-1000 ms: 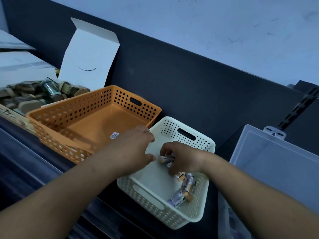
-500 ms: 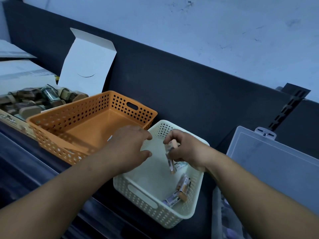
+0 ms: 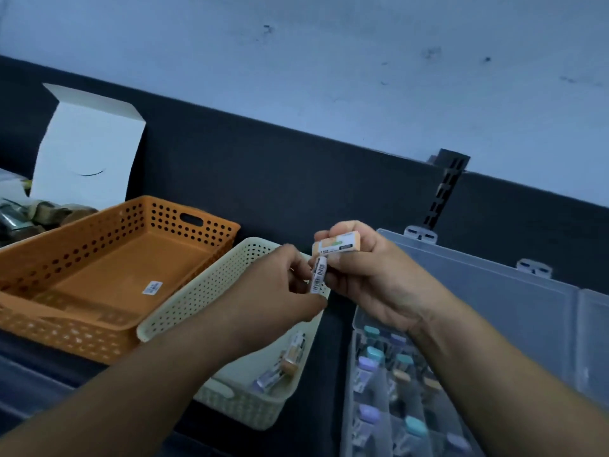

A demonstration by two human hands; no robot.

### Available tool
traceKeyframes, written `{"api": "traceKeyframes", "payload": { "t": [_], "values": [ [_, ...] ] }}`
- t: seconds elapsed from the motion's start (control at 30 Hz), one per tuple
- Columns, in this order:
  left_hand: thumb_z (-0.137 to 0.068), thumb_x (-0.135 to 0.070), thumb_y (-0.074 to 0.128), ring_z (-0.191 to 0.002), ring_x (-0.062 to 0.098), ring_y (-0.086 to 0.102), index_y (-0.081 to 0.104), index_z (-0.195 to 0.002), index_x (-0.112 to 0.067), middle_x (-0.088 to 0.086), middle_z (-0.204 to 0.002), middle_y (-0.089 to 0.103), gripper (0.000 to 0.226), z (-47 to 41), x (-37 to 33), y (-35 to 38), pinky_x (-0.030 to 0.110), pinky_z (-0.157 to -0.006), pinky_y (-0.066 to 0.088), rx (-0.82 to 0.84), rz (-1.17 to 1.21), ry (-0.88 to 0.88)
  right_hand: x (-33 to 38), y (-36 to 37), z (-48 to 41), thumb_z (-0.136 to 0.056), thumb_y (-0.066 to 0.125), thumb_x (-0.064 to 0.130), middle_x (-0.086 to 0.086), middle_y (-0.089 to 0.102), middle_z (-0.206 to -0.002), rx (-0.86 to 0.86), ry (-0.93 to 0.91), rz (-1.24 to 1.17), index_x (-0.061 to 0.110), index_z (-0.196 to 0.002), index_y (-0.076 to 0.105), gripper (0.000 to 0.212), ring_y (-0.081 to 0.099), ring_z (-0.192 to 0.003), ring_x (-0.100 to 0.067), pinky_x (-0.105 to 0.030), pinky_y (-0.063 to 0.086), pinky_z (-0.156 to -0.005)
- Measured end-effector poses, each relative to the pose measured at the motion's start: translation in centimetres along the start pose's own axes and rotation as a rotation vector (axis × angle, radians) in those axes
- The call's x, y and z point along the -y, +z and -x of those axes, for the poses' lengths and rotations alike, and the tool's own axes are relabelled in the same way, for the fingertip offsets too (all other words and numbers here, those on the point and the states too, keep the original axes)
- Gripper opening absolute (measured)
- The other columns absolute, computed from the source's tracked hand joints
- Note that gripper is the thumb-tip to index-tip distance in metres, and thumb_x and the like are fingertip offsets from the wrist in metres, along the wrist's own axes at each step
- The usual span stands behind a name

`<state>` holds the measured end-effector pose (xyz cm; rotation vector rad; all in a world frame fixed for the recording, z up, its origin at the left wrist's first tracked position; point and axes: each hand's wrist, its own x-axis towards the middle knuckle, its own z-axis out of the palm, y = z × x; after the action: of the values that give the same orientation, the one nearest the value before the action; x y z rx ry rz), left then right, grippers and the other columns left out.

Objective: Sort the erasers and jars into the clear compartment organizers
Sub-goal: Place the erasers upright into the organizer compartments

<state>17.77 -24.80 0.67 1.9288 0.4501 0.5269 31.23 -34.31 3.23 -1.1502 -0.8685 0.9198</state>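
Two erasers were up off the worktop, above the far end of the cream basket. The orange-and-white eraser lay crosswise at the top of my right grip, pinched in its curled fingers. The barcoded eraser stood upright just beneath it, caught between the fingertips of both grips. My left grip was curled in, nipping that barcoded one from its side. The hands were close together, forearms angling inward.

As I judged it, the thing to get right was settling one eraser firmly in each grip before loosening the other. Then came a short carry to the clear organizer just to the right. The remaining erasers lay in the basket's near end.
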Motion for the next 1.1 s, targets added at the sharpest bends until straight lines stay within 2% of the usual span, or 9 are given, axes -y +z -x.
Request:
{"api": "traceKeyframes", "payload": {
  "t": [0.1,0.27,0.43,0.63,0.73,0.83,0.93,1.03,1.1],
  "values": [
    [-0.087,-0.018,0.063,-0.07,0.017,0.069,0.061,-0.089,-0.017,0.004,-0.076,0.072,0.003,-0.1,-1.4,1.2,0.034,-0.069,0.056,-0.012,0.061,0.036,1.0,-2.4,2.2,-0.089,0.05,-0.005,-0.007,0.069,-0.098,-0.136,0.01,-0.103,0.012,-0.104,0.062,0.025,0.062,-0.076,-0.019,-0.025,0.057,-0.062],
    [-0.092,-0.015,0.057,-0.06,0.007,0.06,0.067,-0.088,-0.012,-0.001,-0.066,0.065,0.012,-0.7,-3.3,4.0,0.018,-0.058,0.052,0.04,0.245,0.004,2.0,-6.2,6.4,-0.099,0.042,0.01,-0.003,0.071,-0.091,-0.236,0.043,-0.107,0.017,-0.12,0.059,0.028,0.066,-0.064,-0.017,-0.024,0.054,-0.053],
    [-0.093,-0.018,0.057,-0.062,0.003,0.056,0.07,-0.09,-0.013,-0.004,-0.067,0.063,0.014,-1.2,-5.0,7.8,0.017,-0.062,0.051,0.134,0.227,0.028,3.2,-9.2,10.8,-0.099,0.044,0.017,-0.005,0.072,-0.091,-0.334,0.048,-0.055,0.017,-0.107,0.064,0.021,0.066,-0.06,-0.017,-0.025,0.055,-0.053],
    [-0.097,-0.014,0.05,-0.064,0.006,0.054,0.069,-0.096,-0.011,0.002,-0.073,0.061,0.02,-1.2,-6.7,12.3,0.017,-0.063,0.05,0.198,0.137,0.046,4.1,-12.8,15.0,-0.098,0.045,0.022,-0.002,0.066,-0.069,-0.576,0.113,-0.142,0.01,-0.09,0.062,0.023,0.045,-0.034,-0.005,-0.015,0.038,-0.032],
    [-0.097,-0.017,0.051,-0.062,0.004,0.056,0.07,-0.092,-0.017,0.002,-0.074,0.063,0.019,-1.2,-7.4,14.4,0.02,-0.064,0.05,0.182,0.051,0.086,4.4,-14.6,17.2,-0.098,0.044,0.025,0.0,0.056,-0.064,-0.582,0.125,-0.278,0.008,-0.08,0.061,0.03,0.034,-0.03,-0.001,-0.011,0.029,-0.029],
    [-0.094,-0.015,0.056,-0.063,0.007,0.061,0.068,-0.091,-0.018,0.001,-0.077,0.067,0.013,-1.2,-7.8,16.0,0.022,-0.068,0.055,0.135,-0.007,0.141,4.6,-16.1,18.9,-0.096,0.047,0.025,-0.002,0.059,-0.063,-0.577,0.144,-0.367,0.006,-0.078,0.064,0.031,0.039,-0.031,-0.002,-0.011,0.033,-0.031],
    [-0.09,-0.016,0.062,-0.079,0.025,0.065,0.063,-0.087,-0.02,0.003,-0.081,0.067,0.005,-1.2,-7.9,17.2,0.042,-0.077,0.057,0.077,-0.094,0.179,4.8,-16.9,20.2,-0.081,0.055,0.013,-0.006,0.066,-0.074,-0.542,0.154,-0.384,0.008,-0.09,0.067,0.016,0.049,-0.039,-0.007,-0.012,0.041,-0.04],
    [-0.089,-0.02,0.064,-0.075,0.019,0.061,0.062,-0.084,-0.023,-0.001,-0.079,0.065,0.006,-1.1,-7.9,17.9,0.037,-0.071,0.053,0.066,-0.252,0.212,4.8,-17.6,20.9,-0.085,0.053,0.005,-0.005,0.067,-0.077,-0.512,0.146,-0.264,0.016,-0.107,0.064,0.027,0.053,-0.042,-0.009,-0.015,0.044,-0.043],
    [-0.089,-0.02,0.064,-0.077,0.014,0.062,0.063,-0.085,-0.023,-0.005,-0.081,0.067,0.005,-1.2,-7.8,18.3,0.03,-0.069,0.051,0.074,-0.313,0.196,4.8,-17.8,21.1,-0.094,0.05,0.006,-0.003,0.065,-0.076,-0.49,0.165,0.009,0.018,-0.11,0.065,0.024,0.051,-0.042,-0.009,-0.016,0.041,-0.041]
  ]
}}
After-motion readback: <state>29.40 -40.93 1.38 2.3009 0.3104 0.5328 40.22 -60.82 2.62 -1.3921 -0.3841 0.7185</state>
